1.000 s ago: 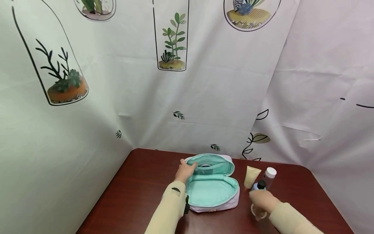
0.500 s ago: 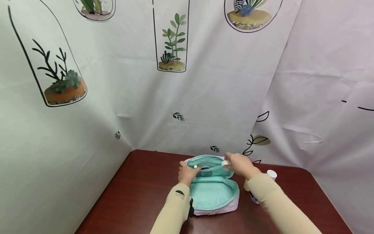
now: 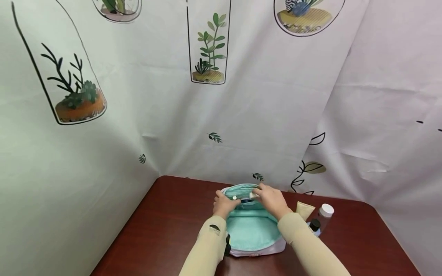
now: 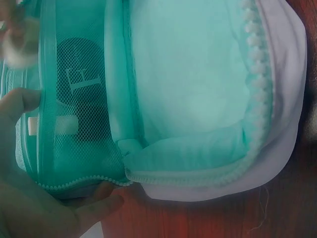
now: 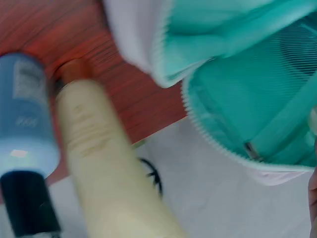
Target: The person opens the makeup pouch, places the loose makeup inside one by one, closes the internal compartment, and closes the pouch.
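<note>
While the left hand (image 3: 223, 206) is pinching the edge of the lid (image 3: 239, 189), thumb inside, the right hand (image 3: 271, 199) is holding a small white item (image 3: 254, 196) by the mesh pocket (image 4: 81, 154). My guess: that left grip is stopping the lid flopping around. The bag (image 3: 253, 232) is lying open on the counter (image 3: 179, 216); the cream tube (image 3: 304, 210), blue bottle (image 5: 26, 114) and clear bottle (image 3: 323, 220) are standing to its right, probably for easy reach.

Room runs along the left of the surface (image 3: 165, 222); right of the pouch (image 3: 253, 234), tube (image 3: 304, 211), blue bottle (image 5: 26, 106), clear bottle (image 3: 324, 219) block passage!
</note>
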The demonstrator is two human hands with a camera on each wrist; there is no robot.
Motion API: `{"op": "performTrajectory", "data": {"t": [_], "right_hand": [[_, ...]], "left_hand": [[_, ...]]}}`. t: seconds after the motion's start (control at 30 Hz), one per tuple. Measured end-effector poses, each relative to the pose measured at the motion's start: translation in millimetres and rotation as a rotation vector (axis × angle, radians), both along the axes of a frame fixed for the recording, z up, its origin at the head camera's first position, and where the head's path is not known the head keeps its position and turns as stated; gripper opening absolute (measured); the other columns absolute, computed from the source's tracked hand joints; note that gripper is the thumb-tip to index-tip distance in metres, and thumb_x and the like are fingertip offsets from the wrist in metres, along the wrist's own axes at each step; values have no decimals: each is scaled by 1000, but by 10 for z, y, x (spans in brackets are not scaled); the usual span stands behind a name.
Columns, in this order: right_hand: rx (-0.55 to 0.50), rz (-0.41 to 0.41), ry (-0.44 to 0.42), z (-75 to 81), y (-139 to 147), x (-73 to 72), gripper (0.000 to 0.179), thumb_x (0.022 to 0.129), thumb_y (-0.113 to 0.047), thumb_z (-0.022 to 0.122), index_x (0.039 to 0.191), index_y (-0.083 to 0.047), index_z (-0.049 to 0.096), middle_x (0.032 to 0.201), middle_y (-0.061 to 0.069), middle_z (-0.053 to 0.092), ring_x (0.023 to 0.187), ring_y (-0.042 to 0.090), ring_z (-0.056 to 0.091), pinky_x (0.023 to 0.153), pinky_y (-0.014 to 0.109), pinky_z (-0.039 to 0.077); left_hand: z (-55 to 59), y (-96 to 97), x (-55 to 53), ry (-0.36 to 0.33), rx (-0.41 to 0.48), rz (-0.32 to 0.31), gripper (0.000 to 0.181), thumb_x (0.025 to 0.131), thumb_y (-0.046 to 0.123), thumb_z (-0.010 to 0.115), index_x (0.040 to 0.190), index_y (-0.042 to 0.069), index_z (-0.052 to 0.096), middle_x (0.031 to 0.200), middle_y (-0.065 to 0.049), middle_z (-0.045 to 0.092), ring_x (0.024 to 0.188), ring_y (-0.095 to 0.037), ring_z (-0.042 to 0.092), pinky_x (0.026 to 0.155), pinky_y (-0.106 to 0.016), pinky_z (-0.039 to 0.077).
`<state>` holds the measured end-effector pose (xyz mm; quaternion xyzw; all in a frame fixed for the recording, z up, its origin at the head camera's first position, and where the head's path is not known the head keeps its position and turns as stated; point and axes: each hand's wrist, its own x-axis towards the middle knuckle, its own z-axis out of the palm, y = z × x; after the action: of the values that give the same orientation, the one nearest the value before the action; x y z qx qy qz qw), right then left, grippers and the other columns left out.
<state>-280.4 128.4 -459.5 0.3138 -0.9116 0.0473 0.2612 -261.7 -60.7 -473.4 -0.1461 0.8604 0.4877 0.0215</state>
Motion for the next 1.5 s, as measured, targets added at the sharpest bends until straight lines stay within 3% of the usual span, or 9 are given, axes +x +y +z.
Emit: {"op": "performTrajectory", "data": {"t": [0.33,0.53,0.83,0.93,1.03,1.13,1.23,1.37,1.5], "right_hand": [[246,-58,46,-269,99,125,15,81,-6,60,92,-12,69,83,10,52,74,24,54,60,36,48],[201,-251,-242,-291,52,175,15,79,-4,61,91,-12,64,71,8,63,65,26,61,52,42,48],[-136,-373,-684,-236,31,173,34,76,-6,62,110,-5,63,100,12,65,78,22,58,62,47,47],[-164,-350,-634,-290,68,232,33,76,-8,62,110,-5,64,96,12,66,69,18,54,56,42,45],[-195,-336,-496,-302,111,272,29,80,-11,63,108,-9,66,86,10,66,58,14,49,48,35,40],[-260,-327,-399,-184,158,271,23,83,-12,63,105,-12,67,73,4,63,48,12,42,42,30,33],[-334,-328,-380,76,252,257,17,82,-11,61,97,-14,68,65,-1,58,46,11,41,42,29,33],[-315,-354,-481,503,502,295,8,80,-10,57,82,-14,64,65,-2,56,49,10,47,46,30,37],[-152,-412,-678,753,806,499,11,75,-10,61,65,-12,56,55,0,51,42,14,48,43,30,37]], "left_hand": [[-77,-1,22,15,-19,7,83,73,31,76,130,-2,26,113,-25,45,100,-42,48,77,-54,40],[-68,-30,-7,46,5,-21,82,74,28,75,131,-2,26,112,-25,45,98,-43,48,77,-54,40],[-98,-60,-32,112,39,-97,77,78,23,71,134,-2,24,116,-26,46,97,-41,51,78,-54,40],[-179,-101,-61,112,79,-152,73,84,22,67,137,-2,23,124,-30,43,107,-42,49,83,-55,40],[-238,-147,-132,111,84,-191,59,91,17,54,139,2,22,104,-27,54,88,-34,56,71,-46,44],[-236,-171,-190,147,46,-177,43,96,12,42,135,6,26,66,-11,50,53,-20,44,51,-35,35],[-193,-164,-179,176,-4,-145,30,99,13,37,129,8,35,57,-5,40,45,-17,32,46,-32,27],[-131,-153,-163,196,-53,-120,28,99,15,40,125,7,46,85,-17,59,62,-25,51,56,-38,38],[-126,-166,-179,202,-24,-101,35,99,17,43,131,5,48,122,-21,54,102,-36,55,81,-48,43]]}}
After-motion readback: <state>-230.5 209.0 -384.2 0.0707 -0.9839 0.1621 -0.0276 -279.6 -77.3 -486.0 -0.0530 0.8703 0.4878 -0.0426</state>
